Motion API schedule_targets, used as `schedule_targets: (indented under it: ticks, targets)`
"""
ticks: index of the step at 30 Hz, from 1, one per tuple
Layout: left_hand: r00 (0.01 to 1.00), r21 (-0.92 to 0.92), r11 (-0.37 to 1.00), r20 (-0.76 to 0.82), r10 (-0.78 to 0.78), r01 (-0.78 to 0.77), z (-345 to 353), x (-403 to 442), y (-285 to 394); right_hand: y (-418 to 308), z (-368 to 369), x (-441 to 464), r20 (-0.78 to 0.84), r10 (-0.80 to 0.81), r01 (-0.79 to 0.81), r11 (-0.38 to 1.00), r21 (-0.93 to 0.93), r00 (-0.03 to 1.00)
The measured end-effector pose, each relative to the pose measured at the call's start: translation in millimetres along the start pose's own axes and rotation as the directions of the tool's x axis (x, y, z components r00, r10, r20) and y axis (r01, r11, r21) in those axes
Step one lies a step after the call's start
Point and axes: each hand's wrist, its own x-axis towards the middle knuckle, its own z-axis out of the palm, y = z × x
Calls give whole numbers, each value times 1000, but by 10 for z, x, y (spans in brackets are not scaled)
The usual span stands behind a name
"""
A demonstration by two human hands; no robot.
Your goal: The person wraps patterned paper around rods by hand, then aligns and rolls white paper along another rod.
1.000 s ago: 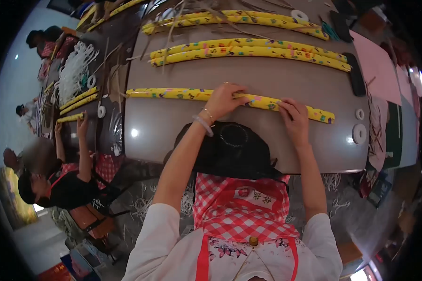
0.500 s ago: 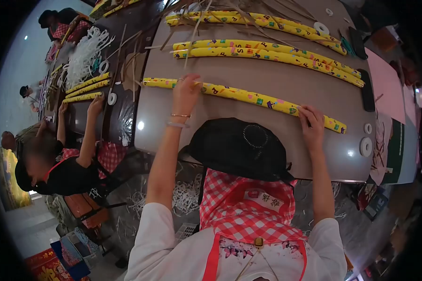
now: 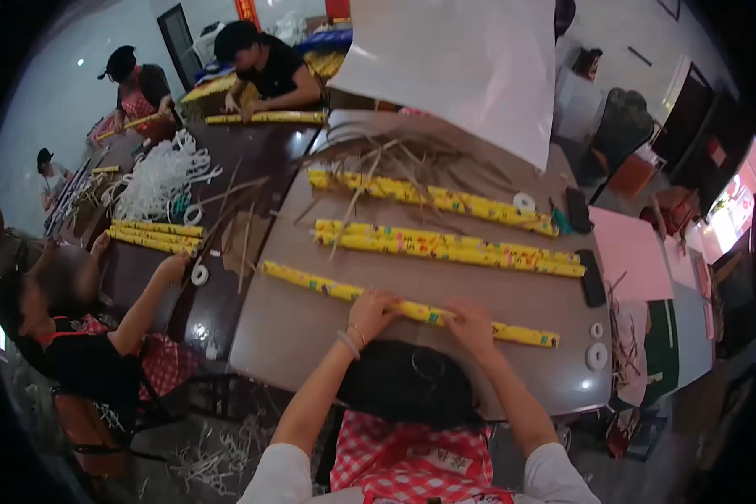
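Note:
A long yellow patterned paper roll [image 3: 323, 289] lies slantwise across the table in front of me. Near its middle, my left hand [image 3: 372, 312] is closed over it from above, with a bracelet and a band on the wrist. A short way to the right, my right hand [image 3: 470, 326] grips the same roll, fingers bent over it. A bare stretch of the roll shows between the two hands, and both of its ends stick out past them. Just beyond lie more yellow rolls [image 3: 445, 249] side by side, with another group [image 3: 428, 199] farther back.
Thin brown strips [image 3: 428, 151] are strewn at the back, beside a large white sheet [image 3: 462, 76]. White tape rolls [image 3: 596, 356], dark phone-like objects [image 3: 591, 281] and green-handled scissors [image 3: 559, 220] are at the right. At the left, a co-worker [image 3: 67, 336] handles yellow rolls near white strips [image 3: 164, 181].
My hands have come inward along the roll, from wide apart to close together near its middle. The view has tilted up, showing more of the room and other people.

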Motion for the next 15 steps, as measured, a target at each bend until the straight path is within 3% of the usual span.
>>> schedule_targets:
  ticks: [2, 4, 6, 10, 15]
  targets:
    - [999, 34, 999, -21, 42, -42, 36, -12, -65, 15, 110, 17, 72, -14, 16, 999, -39, 997]
    - [1000, 35, 999, 9, 10, -10, 0, -23, -21, 0, 136, 33, 147, 95, -85, 994, -74, 985]
    - [999, -4, 1000, -38, 23, -24, -19, -18, -3, 46, 188, 22, 132, 102, -94, 994, -62, 986]
    - [997, -16, 999, 62, -49, 50, -22, -17, 27, 0, 174, -12, 123, 205, -203, 979, -24, 971]
    - [992, 22, 998, 116, -54, 52, -41, -18, 24, 86, 252, -48, 41, 104, -105, 994, 15, 994]
